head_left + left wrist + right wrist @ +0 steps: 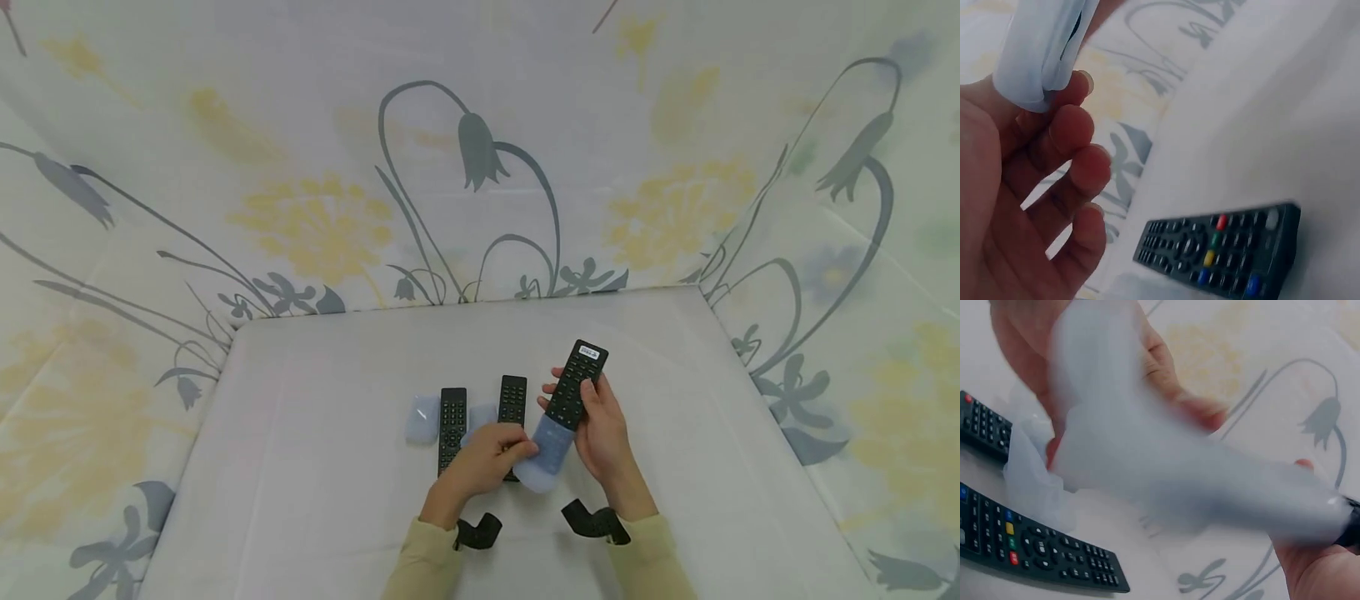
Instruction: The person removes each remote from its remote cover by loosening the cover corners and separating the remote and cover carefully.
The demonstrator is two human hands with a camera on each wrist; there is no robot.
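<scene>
A black remote control with a white label near its top is tilted in my right hand, which grips it along the sides. A bluish translucent sleeve covers its lower end. My left hand pinches that sleeve near its bottom edge, between thumb and fingers. Seen from the left wrist, the sleeve sits between the thumb and curled fingers. From the right wrist, the sleeve is motion-blurred and hides most of the remote. It stretches between the left hand and the right hand.
Two more black remotes lie on the white table, left of the held one. A folded bluish sleeve lies at the far left, and another between the remotes. Floral fabric walls enclose the back and sides.
</scene>
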